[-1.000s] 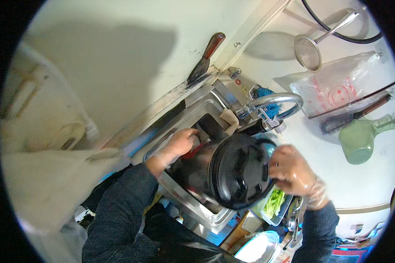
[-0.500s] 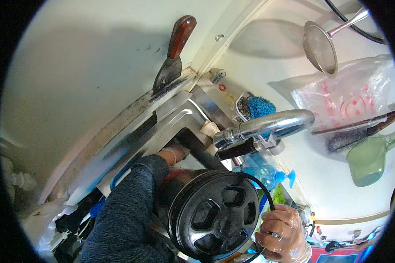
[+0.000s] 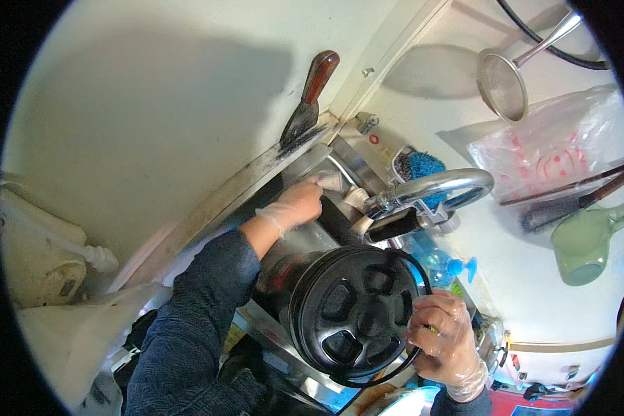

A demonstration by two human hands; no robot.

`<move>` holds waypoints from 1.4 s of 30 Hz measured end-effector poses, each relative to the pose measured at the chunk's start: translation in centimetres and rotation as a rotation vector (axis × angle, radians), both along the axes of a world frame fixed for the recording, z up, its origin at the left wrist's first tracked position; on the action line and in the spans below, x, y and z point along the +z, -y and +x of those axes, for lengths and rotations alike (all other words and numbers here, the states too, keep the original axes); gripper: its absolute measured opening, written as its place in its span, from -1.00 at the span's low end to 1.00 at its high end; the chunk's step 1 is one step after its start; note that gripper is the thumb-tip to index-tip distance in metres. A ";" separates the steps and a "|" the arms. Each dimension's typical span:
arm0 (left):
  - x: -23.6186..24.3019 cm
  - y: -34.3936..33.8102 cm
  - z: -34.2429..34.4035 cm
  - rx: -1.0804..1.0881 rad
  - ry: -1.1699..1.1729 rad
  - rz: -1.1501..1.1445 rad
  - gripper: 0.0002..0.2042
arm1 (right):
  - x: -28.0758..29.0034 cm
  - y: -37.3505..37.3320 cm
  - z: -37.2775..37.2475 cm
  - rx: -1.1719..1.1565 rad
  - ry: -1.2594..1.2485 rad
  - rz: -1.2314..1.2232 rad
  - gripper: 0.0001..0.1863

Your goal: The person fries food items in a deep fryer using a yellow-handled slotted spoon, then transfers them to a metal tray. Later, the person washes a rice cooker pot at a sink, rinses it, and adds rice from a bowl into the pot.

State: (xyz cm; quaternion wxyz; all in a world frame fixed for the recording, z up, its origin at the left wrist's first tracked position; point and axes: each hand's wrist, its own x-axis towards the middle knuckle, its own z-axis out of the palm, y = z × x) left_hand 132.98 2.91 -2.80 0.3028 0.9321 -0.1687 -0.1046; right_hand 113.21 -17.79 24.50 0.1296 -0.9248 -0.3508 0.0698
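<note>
My left hand [image 3: 298, 206] has shifted toward twelve o'clock, grip unreadable, so I'd keep my right hand [image 3: 445, 340] firmly clamped on the black pot's [image 3: 367, 315] three-o'clock handle [image 3: 423, 274].

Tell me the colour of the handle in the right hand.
The handle is black; the head view shows it best.

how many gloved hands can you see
2: the left hand is left of the faucet; the right hand grips the handle of the black container. No others show.
</note>
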 end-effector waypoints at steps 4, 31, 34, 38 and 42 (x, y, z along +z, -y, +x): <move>1.2 -0.8 -1.3 -0.099 0.031 -0.161 -0.73 | -0.2 -0.5 -0.7 -0.076 0.090 0.026 -0.66; 11.8 -4.7 -20.6 0.160 0.033 -0.682 -0.60 | -4.1 -4.1 -2.8 -0.442 -0.024 -0.309 -0.13; 11.2 -4.9 -20.5 0.126 -0.014 -0.763 -0.57 | -3.3 -4.3 -2.0 -0.380 -0.071 -0.362 -0.18; 10.9 -5.1 -20.3 0.115 0.043 -0.708 -0.54 | -2.8 -3.4 -1.7 -0.139 -0.050 -0.319 -0.23; 11.8 -4.8 -20.4 0.174 0.010 -0.673 -0.59 | -3.1 -1.8 -0.6 0.328 -0.047 -0.192 -0.33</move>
